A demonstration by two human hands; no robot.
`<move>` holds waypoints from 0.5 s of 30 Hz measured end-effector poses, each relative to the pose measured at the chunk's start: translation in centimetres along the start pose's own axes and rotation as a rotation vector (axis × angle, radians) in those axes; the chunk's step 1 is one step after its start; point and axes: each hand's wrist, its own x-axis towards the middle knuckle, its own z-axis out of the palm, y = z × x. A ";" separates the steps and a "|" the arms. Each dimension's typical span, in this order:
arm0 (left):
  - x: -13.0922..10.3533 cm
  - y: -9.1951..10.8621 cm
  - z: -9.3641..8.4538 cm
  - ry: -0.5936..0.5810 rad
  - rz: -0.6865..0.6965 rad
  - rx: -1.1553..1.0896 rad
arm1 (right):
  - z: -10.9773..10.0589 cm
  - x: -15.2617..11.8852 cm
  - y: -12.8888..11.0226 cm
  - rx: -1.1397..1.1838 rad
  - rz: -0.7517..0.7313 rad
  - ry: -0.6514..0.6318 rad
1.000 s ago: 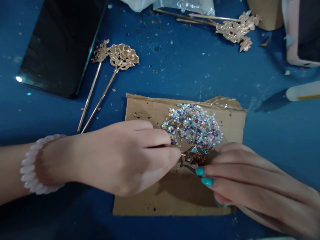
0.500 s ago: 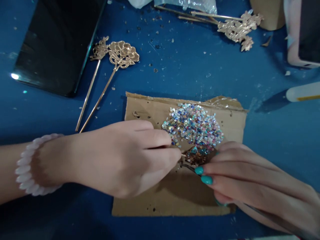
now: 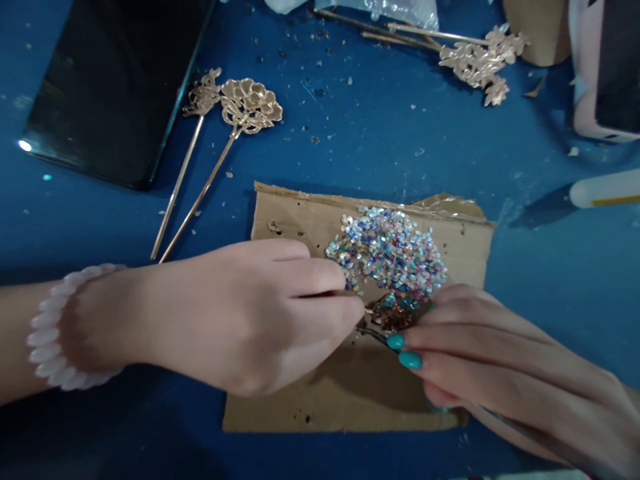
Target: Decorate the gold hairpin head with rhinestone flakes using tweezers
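Observation:
My left hand, in a pale beaded bracelet, is closed in a pinch at the thin stem of a hairpin. The hairpin's metal head, coppery with some teal pieces on it, lies just beyond the fingertips. My right hand, with teal nails, grips dark tweezers; their tips are beside the lower left of the hairpin head, close to my left fingers. Just above the head lies a pile of small shiny multicoloured chips on a piece of cardboard. Most of the stem is hidden by my left hand.
Two gold flower hairpins lie at upper left, next to a black phone. More gold hairpins rest at the top right near a plastic bag. A pink-and-black device and a white tube are at the right.
My right fingers and the tweezers have shifted very slightly left. My left hand keeps its pinch. The view itself has moved a little.

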 end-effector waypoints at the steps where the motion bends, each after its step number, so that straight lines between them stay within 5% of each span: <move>1: 0.0 0.0 0.0 0.001 0.007 0.003 | 0.0 0.0 0.1 0.015 -0.016 0.013; 15: 0.1 0.0 -0.1 0.031 0.015 0.039 | -0.6 0.4 0.3 0.044 -0.033 0.009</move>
